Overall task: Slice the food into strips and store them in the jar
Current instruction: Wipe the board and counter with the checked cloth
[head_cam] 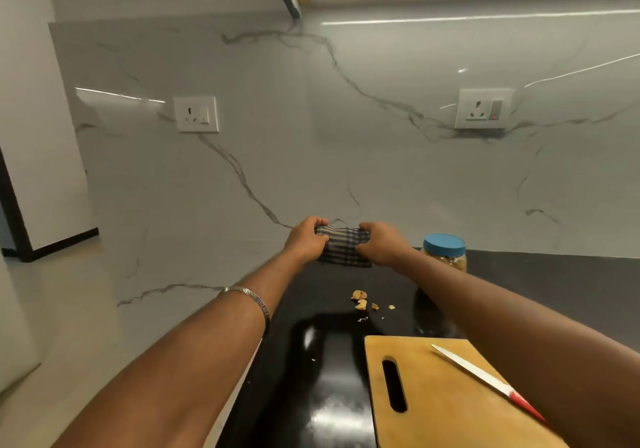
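1. Wooden cutting board (446, 399): the near edge is cut off by the bottom of the frame; the right side is hidden under the right forearm.
2. Knife (485, 378): the end of the red handle is covered by the right forearm.
3. Jar (445, 253): the lower body is hidden behind the right forearm; the contents are too blurred to identify.
4. Checked cloth (343, 246): both ends are covered by the left hand (306, 239) and the right hand (381, 245).
5. Food scraps (362, 300) on the black counter (311, 361): too small to identify.
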